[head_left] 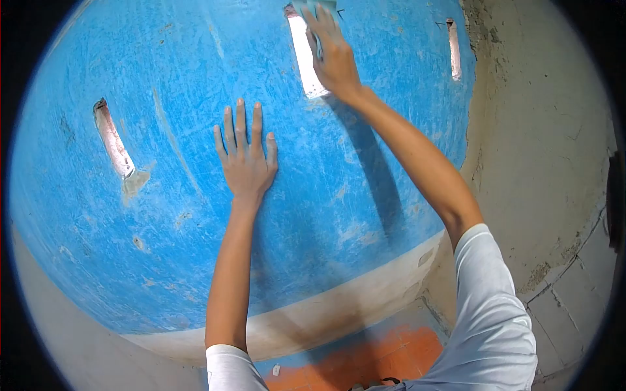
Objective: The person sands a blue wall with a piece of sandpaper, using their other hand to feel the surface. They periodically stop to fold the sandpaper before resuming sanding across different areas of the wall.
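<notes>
My left hand [246,156] lies flat against the scuffed blue wall [176,215], fingers spread and pointing up. Higher up and to the right, my right hand [334,62] presses a thin blue-green sheet [331,6] to the wall. The sheet shows past the fingertips and along the thumb side; the palm covers the rest. Just left of this hand is a bright narrow slot [305,58] cut through the wall, its upper right edge partly behind the fingers.
Two more slots pierce the wall, a left slot [113,138] and a far-right slot [454,50]. A bare grey plaster wall [541,130] meets the blue one at the right. Below runs an unpainted pale band [306,329], above an orange-tiled floor [365,365].
</notes>
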{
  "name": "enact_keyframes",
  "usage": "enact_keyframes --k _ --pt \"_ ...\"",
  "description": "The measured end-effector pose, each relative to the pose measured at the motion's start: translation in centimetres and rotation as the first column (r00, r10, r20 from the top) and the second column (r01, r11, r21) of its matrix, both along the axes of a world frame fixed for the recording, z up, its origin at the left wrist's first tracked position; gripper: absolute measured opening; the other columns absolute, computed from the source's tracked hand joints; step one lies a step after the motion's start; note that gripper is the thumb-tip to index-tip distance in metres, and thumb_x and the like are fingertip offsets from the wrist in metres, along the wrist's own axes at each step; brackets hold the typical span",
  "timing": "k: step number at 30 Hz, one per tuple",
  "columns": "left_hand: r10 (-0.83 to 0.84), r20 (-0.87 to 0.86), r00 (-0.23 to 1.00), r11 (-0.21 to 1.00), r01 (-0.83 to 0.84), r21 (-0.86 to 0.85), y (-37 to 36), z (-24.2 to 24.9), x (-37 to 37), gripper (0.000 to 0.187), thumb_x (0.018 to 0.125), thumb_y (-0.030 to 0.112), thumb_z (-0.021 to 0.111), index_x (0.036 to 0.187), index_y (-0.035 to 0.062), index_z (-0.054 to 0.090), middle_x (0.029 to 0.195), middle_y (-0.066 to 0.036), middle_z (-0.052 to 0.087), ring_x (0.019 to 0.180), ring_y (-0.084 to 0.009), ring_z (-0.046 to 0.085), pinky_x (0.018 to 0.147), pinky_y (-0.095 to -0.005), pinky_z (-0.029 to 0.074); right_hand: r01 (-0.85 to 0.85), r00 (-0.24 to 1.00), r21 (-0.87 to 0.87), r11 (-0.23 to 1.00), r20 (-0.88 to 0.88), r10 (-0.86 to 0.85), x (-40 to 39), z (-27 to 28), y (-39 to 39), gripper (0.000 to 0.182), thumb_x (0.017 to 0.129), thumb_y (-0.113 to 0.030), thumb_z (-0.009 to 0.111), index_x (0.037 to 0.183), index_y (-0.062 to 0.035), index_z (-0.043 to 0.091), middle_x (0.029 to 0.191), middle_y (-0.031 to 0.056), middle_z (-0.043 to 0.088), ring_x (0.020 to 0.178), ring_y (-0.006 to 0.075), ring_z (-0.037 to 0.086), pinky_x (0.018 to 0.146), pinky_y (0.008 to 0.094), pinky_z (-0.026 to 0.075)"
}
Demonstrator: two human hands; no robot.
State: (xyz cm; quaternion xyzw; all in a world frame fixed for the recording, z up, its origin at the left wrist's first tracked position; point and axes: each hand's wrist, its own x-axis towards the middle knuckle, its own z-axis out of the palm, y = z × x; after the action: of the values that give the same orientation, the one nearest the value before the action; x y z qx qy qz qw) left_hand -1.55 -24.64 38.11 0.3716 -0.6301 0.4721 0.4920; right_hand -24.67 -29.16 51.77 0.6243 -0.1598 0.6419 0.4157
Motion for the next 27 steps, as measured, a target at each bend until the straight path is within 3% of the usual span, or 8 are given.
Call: enact_keyframes --k 2,5,9,12,18,21,24,27 --pt "-0.005 -0.001 1.0 1.0 0.005 0.013 0.2 -0.1 0.1 0.059 0.101 0.032 0.053 0.159 0.0211 0.041 0.167 -0.008 0.033 0.154 -0.0326 0.029 0.125 -0.0566 0.019 -0.023 0.999 -0.008 1.0 -0.031 0.022 0.2 5.6 -0.8 0.059 0.088 0.005 0.053 0.147 0.0002 0.05 0.154 0.0314 0.043 0.146 0.0465 0.038 0.122 0.0492 0.031" --pt "-0.008 0.006 1.0 1.0 0.008 0.008 0.2 -0.1 0.2 0.06 0.101 0.031 0.054 0.159 0.0211 0.041 0.167 -0.008 0.033 0.153 -0.0323 0.03 0.125 -0.0562 0.019 -0.07 0.995 0.016 0.997 0.078 0.069 1.6 8.7 0.4 0.051 0.095 0.0 0.052 0.146 0.0005 0.051 0.152 0.0304 0.046 0.146 0.0463 0.038 0.123 0.0483 0.03" --pt "-0.034 -0.003 0.999 0.999 0.034 0.014 0.3 -0.1 0.1 0.06 0.101 0.031 0.054 0.159 0.0221 0.041 0.167 -0.007 0.033 0.154 -0.0318 0.029 0.125 -0.0556 0.019 0.003 0.998 0.029 1.0 0.063 -0.004 1.9 0.4 0.3 0.045 0.104 -0.01 0.049 0.148 0.0015 0.048 0.151 0.0284 0.048 0.144 0.0452 0.041 0.121 0.0458 0.033" --pt "-0.036 -0.004 0.999 0.999 0.036 0.016 0.4 -0.1 0.5 0.06 0.101 0.033 0.054 0.159 0.0228 0.041 0.167 -0.007 0.033 0.154 -0.0314 0.029 0.125 -0.0556 0.019 -0.108 0.99 0.081 0.991 0.099 0.1 2.1 -0.6 1.8 0.045 0.106 -0.014 0.047 0.149 0.0013 0.047 0.15 0.028 0.049 0.143 0.0441 0.044 0.119 0.0453 0.035" --pt "-0.058 -0.013 0.998 0.998 0.059 0.011 0.0 -0.1 0.5 0.06 0.102 0.034 0.053 0.16 0.0243 0.04 0.167 -0.006 0.033 0.154 -0.0298 0.029 0.126 -0.0546 0.019 -0.102 0.984 0.041 0.994 0.151 0.095 1.7 9.7 -1.0 0.047 0.11 -0.025 0.045 0.147 0.0021 0.048 0.145 0.0283 0.054 0.137 0.0441 0.05 0.115 0.0452 0.039" --pt "-0.084 -0.017 0.996 0.996 0.085 0.012 0.1 -0.4 0.5 0.06 0.102 0.033 0.053 0.16 0.0253 0.039 0.167 -0.005 0.033 0.154 -0.0291 0.028 0.127 -0.0539 0.019 -0.055 0.989 0.298 0.953 0.146 0.011 1.9 2.7 2.2 0.049 0.109 -0.028 0.048 0.156 -0.0169 0.044 0.156 0.0181 0.047 0.143 0.0439 0.043 0.116 0.0502 0.041" --pt "-0.105 -0.028 0.994 0.994 0.105 0.009 0.1 -0.2 0.5 0.059 0.102 0.033 0.053 0.16 0.0258 0.04 0.167 -0.004 0.033 0.154 -0.0289 0.028 0.127 -0.0538 0.019 0.085 0.993 0.085 0.993 0.076 -0.092 1.3 -1.9 1.3 0.051 0.111 -0.035 0.042 0.158 -0.0159 0.041 0.157 0.0193 0.045 0.143 0.0436 0.043 0.115 0.0477 0.041" --pt "-0.097 -0.033 0.995 0.995 0.097 0.012 0.0 -0.2 0.4 0.058 0.102 0.033 0.053 0.159 0.0255 0.041 0.167 -0.005 0.034 0.154 -0.0291 0.029 0.126 -0.054 0.02 -0.087 0.989 0.218 0.972 0.133 0.058 1.6 3.9 1.6 0.052 0.112 -0.036 0.039 0.158 -0.0128 0.039 0.16 0.0185 0.042 0.147 0.0422 0.039 0.117 0.046 0.037"
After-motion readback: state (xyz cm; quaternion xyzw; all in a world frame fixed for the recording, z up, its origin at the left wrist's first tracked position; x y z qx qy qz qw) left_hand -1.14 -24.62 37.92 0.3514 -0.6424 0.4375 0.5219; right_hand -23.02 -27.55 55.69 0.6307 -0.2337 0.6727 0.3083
